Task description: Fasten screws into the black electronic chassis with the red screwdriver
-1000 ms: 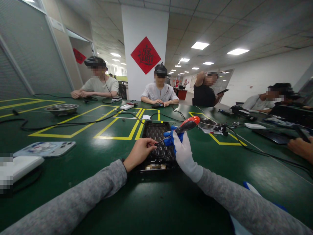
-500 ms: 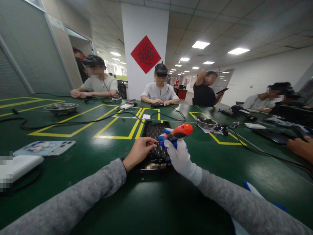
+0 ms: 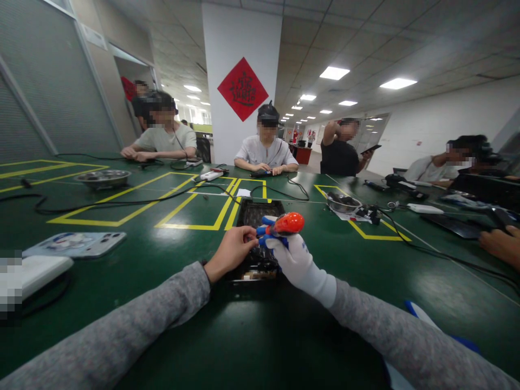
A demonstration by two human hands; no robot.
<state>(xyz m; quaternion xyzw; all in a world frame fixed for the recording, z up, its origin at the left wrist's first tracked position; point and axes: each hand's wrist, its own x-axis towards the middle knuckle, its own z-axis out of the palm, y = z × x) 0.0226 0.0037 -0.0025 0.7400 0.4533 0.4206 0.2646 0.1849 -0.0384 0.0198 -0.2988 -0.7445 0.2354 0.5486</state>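
My right hand (image 3: 298,264), in a white glove with blue fingertips, is wrapped round a screwdriver (image 3: 291,222) with a red and black handle. The handle's butt points up and to the right, and its tip end is hidden by the fingers. My bare left hand (image 3: 231,252) has thumb and forefinger pinched together close to the tool's front end; what they hold, if anything, is too small to tell. Beneath both hands lies a black rectangular case (image 3: 262,208) with a ribbed, dark inside. A tan and metallic part (image 3: 254,275) shows at its near end.
On the left are a patterned phone (image 3: 75,244) and a white box-shaped device (image 3: 43,276). Metal bowls stand at the back left (image 3: 103,179) and right (image 3: 343,202). A spare glove (image 3: 422,316) lies by my right forearm. Cables cross the green table; several people sit around it.
My right hand has shifted slightly left, and the screwdriver's handle has swung left and a little lower. My left hand stays almost in place, still pinching.
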